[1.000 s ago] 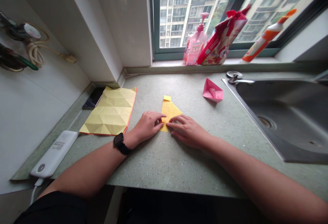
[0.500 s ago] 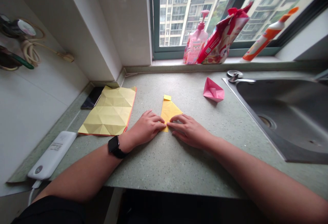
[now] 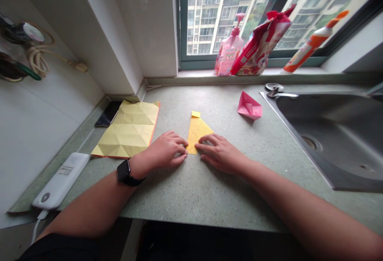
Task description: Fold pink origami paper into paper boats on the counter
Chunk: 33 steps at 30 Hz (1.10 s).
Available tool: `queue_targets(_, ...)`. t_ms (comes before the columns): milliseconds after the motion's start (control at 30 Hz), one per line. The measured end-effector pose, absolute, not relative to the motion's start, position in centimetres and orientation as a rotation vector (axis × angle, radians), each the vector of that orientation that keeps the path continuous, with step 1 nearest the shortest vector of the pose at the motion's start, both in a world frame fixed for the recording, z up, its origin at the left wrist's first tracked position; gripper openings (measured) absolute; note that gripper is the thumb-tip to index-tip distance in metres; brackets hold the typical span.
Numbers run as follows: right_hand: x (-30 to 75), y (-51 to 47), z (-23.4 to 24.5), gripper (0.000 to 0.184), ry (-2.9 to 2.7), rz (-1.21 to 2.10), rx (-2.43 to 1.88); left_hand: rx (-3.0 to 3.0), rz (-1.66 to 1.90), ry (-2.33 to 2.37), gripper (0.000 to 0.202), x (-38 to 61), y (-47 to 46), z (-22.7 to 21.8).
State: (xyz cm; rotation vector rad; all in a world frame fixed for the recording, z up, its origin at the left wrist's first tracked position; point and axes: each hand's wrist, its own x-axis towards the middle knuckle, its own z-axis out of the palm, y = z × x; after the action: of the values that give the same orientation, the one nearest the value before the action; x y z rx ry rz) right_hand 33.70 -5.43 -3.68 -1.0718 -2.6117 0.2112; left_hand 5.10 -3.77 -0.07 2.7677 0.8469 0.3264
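A folded piece of yellow paper (image 3: 199, 128) lies flat on the counter, with a small folded flap at its far end and a slanted right side. My left hand (image 3: 169, 149), wearing a black watch on the wrist, has thumb and fingertips drawn together at the paper's lower left edge. From the other side my right hand (image 3: 220, 151) rests its outstretched fingers on the paper's lower right part, thumb on the counter. Part of that right edge is hidden under the fingers.
Creased pale-yellow sheets (image 3: 128, 129) lie left, overlapping a dark phone (image 3: 107, 114). A white power bank (image 3: 61, 181) sits near the left wall. Back right stands a pink folded paper shape (image 3: 249, 106), beside the steel sink (image 3: 332, 133). Bottles and a red bag (image 3: 260, 46) line the windowsill.
My left hand has slid left from the paper's lower middle to its left edge, uncovering the lower end. My right hand has stayed nearly in place.
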Motion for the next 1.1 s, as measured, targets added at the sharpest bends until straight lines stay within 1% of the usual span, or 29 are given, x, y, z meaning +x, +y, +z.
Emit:
queue_targets(100, 32.9, -6.0, -3.8, 0.037, -2.631, 0.154, -1.049, 2.762, 0.327, 0.857, 0.013, 5.2, -3.8, -0.2)
queue_targets(200, 32.1, -6.2, -3.9, 0.032, -2.616, 0.124, -1.057, 2.764, 0.341, 0.859, 0.015, 5.2, -3.7, -0.3)
queue_targets(267, 32.0, -6.2, -4.0, 0.028, -2.584, 0.116, -1.103, 2.764, 0.351, 0.85, 0.016, 5.1, -3.7, -0.3)
queue_targets(433, 33.1, -5.2, -4.3, 0.027, -2.481, 0.098, -1.251, 2.762, 0.371, 0.838, 0.015, 5.1, -3.6, -0.4)
queue_targets(567, 34.6, -3.7, -5.0, 0.033, -2.304, 0.102, -1.357, 2.767, 0.38, 0.832, 0.014, 5.1, -3.5, -0.5)
queue_targets(733, 36.0, -2.0, -6.6, 0.05, -2.187, 0.123, -1.468, 2.754, 0.4, 0.774, 0.019, 5.0, -3.3, -0.7)
queue_targets(1100, 36.2, -1.7, -7.0, 0.05, -2.2, 0.221, -1.359, 2.727, 0.444, 0.734, 0.019, 5.0, -3.2, -0.7)
